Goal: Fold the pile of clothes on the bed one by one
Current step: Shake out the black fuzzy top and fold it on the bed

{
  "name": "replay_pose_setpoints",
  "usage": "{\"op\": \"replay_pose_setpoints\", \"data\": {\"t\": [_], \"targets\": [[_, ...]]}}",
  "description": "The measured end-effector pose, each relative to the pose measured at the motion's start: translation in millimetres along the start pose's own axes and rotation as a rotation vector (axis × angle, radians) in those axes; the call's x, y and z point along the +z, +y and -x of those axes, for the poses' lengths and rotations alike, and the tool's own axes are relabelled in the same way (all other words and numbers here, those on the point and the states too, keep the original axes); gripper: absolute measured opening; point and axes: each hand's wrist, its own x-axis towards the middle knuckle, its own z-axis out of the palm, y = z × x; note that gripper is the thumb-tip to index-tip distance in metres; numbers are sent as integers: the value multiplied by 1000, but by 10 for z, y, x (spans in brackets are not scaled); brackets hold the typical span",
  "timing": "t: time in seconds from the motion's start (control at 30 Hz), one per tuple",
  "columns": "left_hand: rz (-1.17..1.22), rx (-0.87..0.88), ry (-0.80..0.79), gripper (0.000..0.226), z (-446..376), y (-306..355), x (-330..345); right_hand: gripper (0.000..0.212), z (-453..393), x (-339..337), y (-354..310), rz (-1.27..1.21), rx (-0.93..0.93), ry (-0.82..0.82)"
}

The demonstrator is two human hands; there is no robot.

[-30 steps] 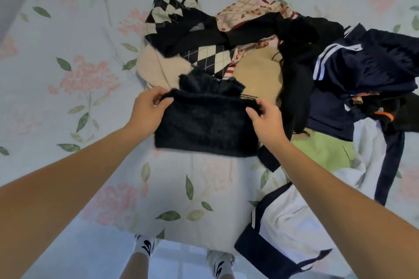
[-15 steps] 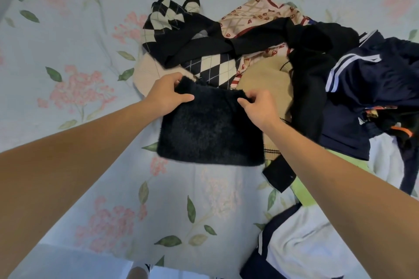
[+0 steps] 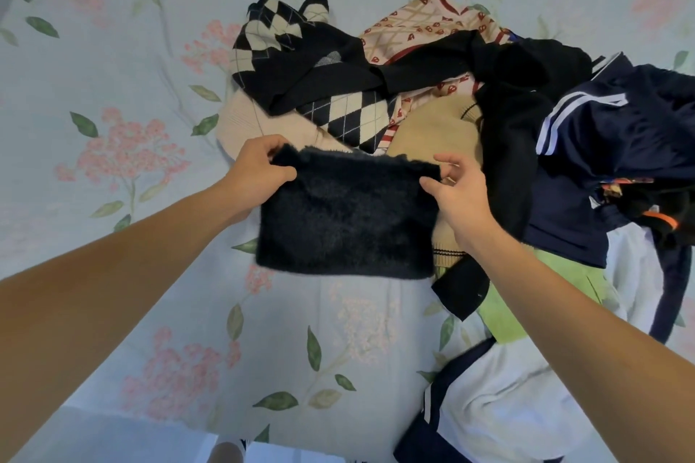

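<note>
Pinching the two far corners of a dark fuzzy garment [image 3: 346, 218], a person works at the near edge of a bed [image 3: 113, 86] spread with a floral sheet. The left hand [image 3: 255, 173] has its fingers [image 3: 278, 175] closed on the left corner; the right hand [image 3: 457, 192] nips the right corner between thumb and forefinger, the other fingers [image 3: 457, 162] loosely spread above it. Folded into a compact rectangle, the garment lies just below both sets of fingers, its right edge touching the pile of clothes [image 3: 470, 94]. That heap of argyle knit, cream knit, black and navy pieces sits beyond and to the right of the fingers, still unfolded. The risk appears to be the light right-hand grip: the plush fabric could slip free and let the fold spring open, or the bundle could snag on the black strip [image 3: 460, 289] beside it and drag the pile. No containers are visible; everything rests directly on the bed.
</note>
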Motion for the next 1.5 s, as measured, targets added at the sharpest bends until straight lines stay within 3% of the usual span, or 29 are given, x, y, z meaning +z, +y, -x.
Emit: {"op": "replay_pose_setpoints", "data": {"t": [0.13,0.33,0.5,0.63,0.97,1.23,1.37,1.5], "targets": [[-12,-120,-190,30,-111,91,-48,19,-55,18,-84,25,64,-186],[6,-123,-246,49,-101,201,-54,36,-61,37,-168,198,21,-316],[103,-28,-101,24,93,131,-39,22,91,34,-160,171,-19,-217],[157,40,14,19,366,27,-65,17,349,-6,-94,127,-107,-120],[56,168,207,12,1679,-197,-175,33,1369,-201,144,71,-306,-138],[-22,156,138,9,2544,-504,-328,36,2292,-401,535,37,-317,-150],[-105,167,97,8,2353,-813,-375,35,2288,-124,871,80,-303,-174],[-222,245,108,9,1831,-1137,-270,22,1835,295,1221,172,-314,-84]]}}
